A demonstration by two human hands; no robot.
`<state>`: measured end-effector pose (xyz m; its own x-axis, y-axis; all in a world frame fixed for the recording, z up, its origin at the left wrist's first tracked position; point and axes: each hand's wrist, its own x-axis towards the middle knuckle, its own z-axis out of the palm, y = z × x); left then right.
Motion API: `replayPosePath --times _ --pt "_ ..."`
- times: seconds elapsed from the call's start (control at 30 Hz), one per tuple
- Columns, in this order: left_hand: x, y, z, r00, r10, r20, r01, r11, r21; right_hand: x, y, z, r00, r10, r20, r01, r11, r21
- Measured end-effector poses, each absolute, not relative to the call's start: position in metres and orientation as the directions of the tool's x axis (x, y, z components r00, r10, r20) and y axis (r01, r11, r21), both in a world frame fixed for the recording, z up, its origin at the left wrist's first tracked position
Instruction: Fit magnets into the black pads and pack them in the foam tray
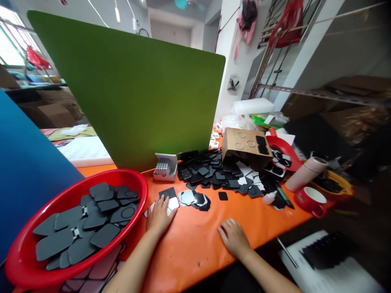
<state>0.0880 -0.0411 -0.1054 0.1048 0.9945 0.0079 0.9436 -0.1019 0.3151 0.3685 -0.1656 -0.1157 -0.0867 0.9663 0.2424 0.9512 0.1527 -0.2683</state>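
Note:
My left hand (pixel 159 216) lies with its fingers spread over white and dark flat pieces (pixel 172 203) on the orange tabletop. A dark square sheet (pixel 167 193) is just beyond its fingertips. To its right is a small pile of white and shiny black pieces (pixel 195 199). My right hand (pixel 235 238) rests on the table near its front edge, fingers slightly bent, with nothing visible in it. A single black rounded square (pixel 223 196) lies beyond the right hand. A red basin (pixel 140 191) full of dark grey rounded pads (pixel 105 235) stands on the left.
A heap of black pieces (pixel 207 173) lies along a green panel (pixel 146 93). A small open box (pixel 165 167) stands beside it. On the right are a cardboard box (pixel 244 142), a pink bottle (pixel 306 174), a red mug (pixel 308 200) and a small white bottle (pixel 269 198).

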Motion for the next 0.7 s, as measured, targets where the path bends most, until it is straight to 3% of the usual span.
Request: replayPosePath --times 0.17,0.4,0.7 --pt "0.081 -0.049 -0.111 0.03 0.998 0.05 0.935 -0.046 0.352 0.367 -0.165 -0.115 -0.086 0.973 0.213 0.952 0.144 -0.27" --pt "0.083 -0.022 -0.11 -0.315 0.949 0.029 0.87 0.276 0.409 0.368 -0.164 -0.118 -0.095 0.971 0.218 0.953 0.152 -0.262" --pt "0.089 0.009 -0.081 -0.366 0.93 0.03 0.795 0.296 0.529 0.371 -0.164 -0.122 -0.088 0.968 0.236 0.942 0.158 -0.296"
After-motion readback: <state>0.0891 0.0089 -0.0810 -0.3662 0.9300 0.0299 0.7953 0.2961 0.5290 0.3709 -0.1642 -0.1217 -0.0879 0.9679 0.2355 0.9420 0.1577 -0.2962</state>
